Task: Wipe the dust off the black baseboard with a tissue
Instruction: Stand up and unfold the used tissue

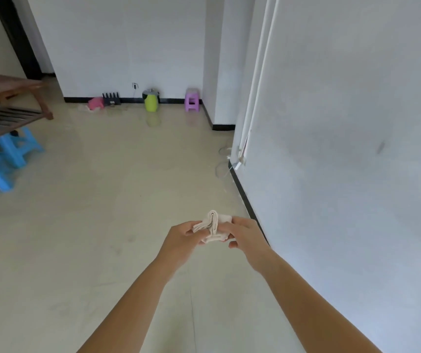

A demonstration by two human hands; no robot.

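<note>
Head view, left hand [182,239] and right hand [246,236] gripping folded tissue [213,226], beside black baseboard [242,192]

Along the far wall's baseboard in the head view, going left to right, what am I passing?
Pink object → black rack with upright prongs → wall plug with cable → green kettle → purple stool. All sit on or near the black baseboard except the plug, higher on the wall.

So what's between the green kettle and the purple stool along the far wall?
Nothing: bare floor and black baseboard separate the lime-green plastic kettle and small purple plastic stool, per the head view.
</note>
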